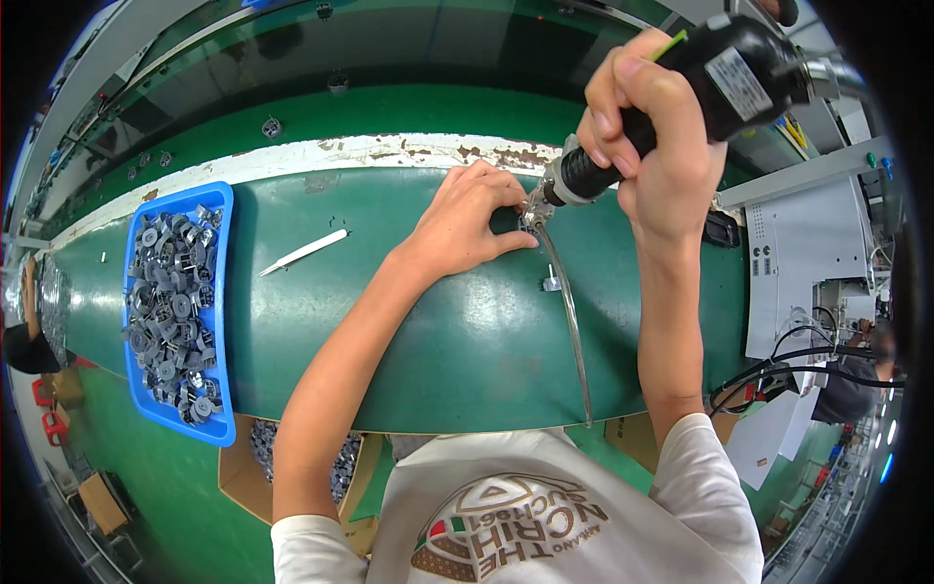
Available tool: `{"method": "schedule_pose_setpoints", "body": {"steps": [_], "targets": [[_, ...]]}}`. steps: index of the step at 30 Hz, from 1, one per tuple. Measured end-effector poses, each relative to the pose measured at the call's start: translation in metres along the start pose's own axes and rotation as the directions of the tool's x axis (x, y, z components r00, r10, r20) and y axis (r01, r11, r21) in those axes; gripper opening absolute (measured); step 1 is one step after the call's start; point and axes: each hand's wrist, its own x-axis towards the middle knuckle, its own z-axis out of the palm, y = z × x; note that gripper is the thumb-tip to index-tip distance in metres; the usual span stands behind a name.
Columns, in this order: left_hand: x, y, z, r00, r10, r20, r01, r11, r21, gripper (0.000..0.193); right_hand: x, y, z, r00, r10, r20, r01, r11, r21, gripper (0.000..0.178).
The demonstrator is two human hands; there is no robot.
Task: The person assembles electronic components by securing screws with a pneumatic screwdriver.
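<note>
Tool (pixel 732 82) clenched in right hand (pixel 666 127), likely for control; left hand (pixel 471 220) flanks tip (pixel 536 206), probably steadying, grasp unclear.

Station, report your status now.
Right grip closed around black power tool. Left grip at its metal nose, hold unclear. Close by: clear tube over green bench.
</note>
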Motion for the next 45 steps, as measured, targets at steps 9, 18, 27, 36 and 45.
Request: {"method": "schedule_pose_setpoints", "body": {"steps": [9, 18, 27, 36, 45], "targets": [[0.005, 0.004, -0.001, 0.998, -0.033, -0.046, 0.032, 0.999, -0.015, 0.044, -0.009, -0.057, -0.040, 0.990, -0.139, 0.036, 0.133, 0.983, 0.126, 0.020], [0.005, 0.004, -0.001, 0.998, -0.059, -0.036, 0.059, 0.998, -0.001, 0.047, -0.005, -0.011, -0.033, 0.997, -0.077, 0.029, 0.073, 0.993, 0.094, 0.019], [0.005, 0.001, -0.001, 0.998, -0.039, -0.044, 0.040, 0.999, 0.008, 0.046, -0.008, -0.003, -0.021, 1.000, -0.021, -0.004, 0.021, 0.998, 0.062, 0.019], [0.005, -0.001, 0.000, 0.998, -0.034, -0.050, 0.034, 0.999, 0.010, 0.045, -0.008, -0.004, -0.015, 0.999, -0.026, -0.025, 0.027, 1.000, 0.004, 0.018], [0.005, 0.002, -0.001, 0.998, -0.045, -0.044, 0.045, 0.999, 0.002, 0.045, -0.006, -0.002, -0.011, 0.999, -0.039, -0.037, 0.039, 0.999, 0.006, 0.017]]}}
